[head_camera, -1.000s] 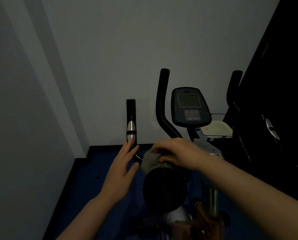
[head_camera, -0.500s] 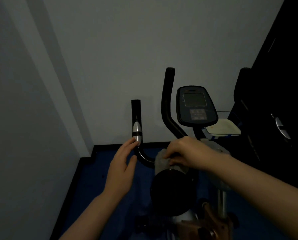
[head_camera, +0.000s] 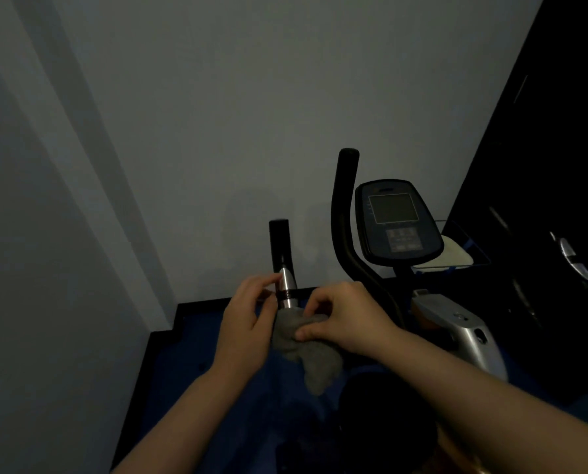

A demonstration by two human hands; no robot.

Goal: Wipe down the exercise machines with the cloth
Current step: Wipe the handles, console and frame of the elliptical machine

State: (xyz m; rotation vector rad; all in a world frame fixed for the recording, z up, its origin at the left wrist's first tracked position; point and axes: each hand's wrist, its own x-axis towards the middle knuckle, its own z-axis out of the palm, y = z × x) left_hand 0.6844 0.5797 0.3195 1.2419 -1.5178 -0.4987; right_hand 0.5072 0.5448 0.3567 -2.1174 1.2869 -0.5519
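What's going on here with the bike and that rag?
A person is wiping down an exercise bike in a dim corner. The right hand grips a grey cloth bunched around the base of the short left handlebar, just below its silver sensor band. The left hand steadies that handlebar, fingertips on the silver part. The console sits untouched behind.

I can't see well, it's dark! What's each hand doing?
Left hand: open, fingers touching the handlebar.
Right hand: pinching the cloth.
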